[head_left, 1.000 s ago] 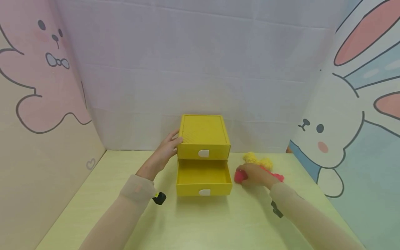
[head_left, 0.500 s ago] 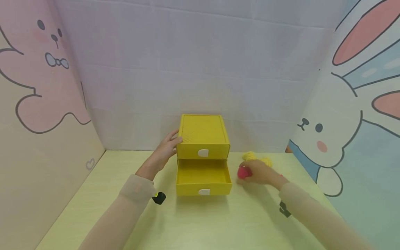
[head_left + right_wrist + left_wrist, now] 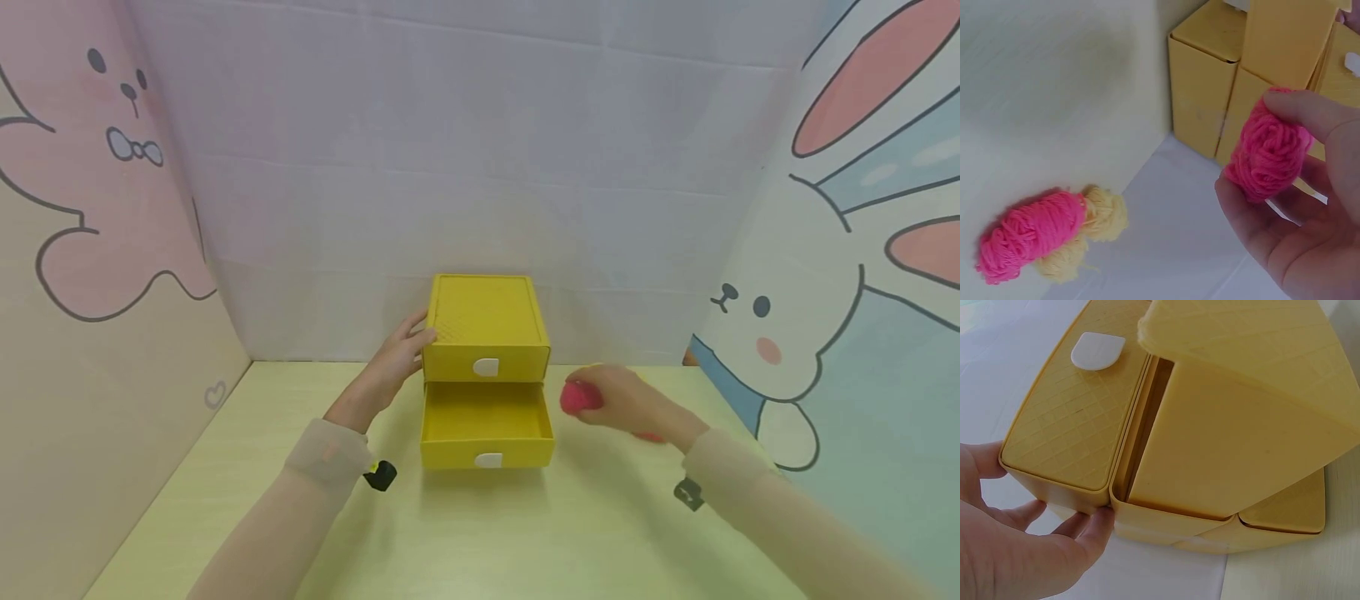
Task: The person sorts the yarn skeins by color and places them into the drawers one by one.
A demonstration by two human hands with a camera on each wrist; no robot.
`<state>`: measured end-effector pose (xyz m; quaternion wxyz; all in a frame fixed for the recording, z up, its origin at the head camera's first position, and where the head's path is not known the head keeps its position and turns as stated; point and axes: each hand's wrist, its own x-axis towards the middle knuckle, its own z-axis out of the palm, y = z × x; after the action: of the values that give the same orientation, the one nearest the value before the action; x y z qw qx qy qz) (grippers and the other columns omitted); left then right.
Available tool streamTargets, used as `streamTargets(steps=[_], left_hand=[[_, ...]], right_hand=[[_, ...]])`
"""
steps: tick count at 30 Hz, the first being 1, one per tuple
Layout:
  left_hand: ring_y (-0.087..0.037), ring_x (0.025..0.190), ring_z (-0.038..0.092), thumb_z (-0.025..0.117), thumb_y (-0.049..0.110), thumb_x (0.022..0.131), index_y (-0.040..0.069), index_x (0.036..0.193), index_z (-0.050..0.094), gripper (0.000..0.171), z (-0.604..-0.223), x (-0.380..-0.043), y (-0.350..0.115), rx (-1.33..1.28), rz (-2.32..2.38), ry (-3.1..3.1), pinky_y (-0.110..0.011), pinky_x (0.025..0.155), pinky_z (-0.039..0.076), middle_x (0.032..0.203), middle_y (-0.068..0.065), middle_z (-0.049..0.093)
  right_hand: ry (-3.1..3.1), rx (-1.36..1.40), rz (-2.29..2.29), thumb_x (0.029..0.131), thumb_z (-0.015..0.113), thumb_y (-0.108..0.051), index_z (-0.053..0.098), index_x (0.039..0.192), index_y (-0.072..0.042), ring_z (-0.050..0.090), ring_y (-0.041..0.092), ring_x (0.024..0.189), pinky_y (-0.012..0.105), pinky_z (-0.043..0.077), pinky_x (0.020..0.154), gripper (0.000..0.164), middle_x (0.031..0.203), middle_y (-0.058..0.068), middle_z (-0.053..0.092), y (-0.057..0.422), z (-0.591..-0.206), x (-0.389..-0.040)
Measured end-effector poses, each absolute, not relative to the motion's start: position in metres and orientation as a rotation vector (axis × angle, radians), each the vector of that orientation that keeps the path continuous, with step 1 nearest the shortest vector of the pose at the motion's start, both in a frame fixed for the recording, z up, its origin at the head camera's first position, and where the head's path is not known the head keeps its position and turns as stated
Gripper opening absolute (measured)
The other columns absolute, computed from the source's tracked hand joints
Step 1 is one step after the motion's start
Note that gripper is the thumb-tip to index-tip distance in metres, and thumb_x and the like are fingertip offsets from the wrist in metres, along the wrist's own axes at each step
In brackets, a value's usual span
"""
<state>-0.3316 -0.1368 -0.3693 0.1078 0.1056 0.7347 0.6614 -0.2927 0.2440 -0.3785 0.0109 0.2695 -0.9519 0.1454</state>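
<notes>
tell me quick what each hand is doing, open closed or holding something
Left hand: open, fingers touching the side of the yellow drawer unit.
Right hand: closed, holding a pink yarn bundle.

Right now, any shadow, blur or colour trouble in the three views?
Head: soft shadow on the table below the open drawer; right hand looks slightly soft, perhaps motion blur. Left wrist: dim, cabinet more mustard than in the head view, surface pattern readable. Right wrist: also dim, darker patch upper left, held yarn clear enough to show strands.
</notes>
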Motion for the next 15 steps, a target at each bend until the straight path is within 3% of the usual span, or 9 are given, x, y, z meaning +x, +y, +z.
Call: streamTargets(steps=[15], left_hand=[[-0.032,0.16,0.026,0.05,0.037,0.113,0.028,0.172,0.017,0.067,-0.372,-0.334,-0.137,0.319,1.951,2.158,-0.056,0.13,0.024,0.175,-0.008,0.02]], right_hand=[[-2.822,1.071,0.557,0.09,0.083,-0.013,0.073,0.123,-0.009,0.063,0.016,0.095,0.035,0.059,0.086,0.034,0.108,-0.004,0.074,0.187,-0.342,-0.269]])
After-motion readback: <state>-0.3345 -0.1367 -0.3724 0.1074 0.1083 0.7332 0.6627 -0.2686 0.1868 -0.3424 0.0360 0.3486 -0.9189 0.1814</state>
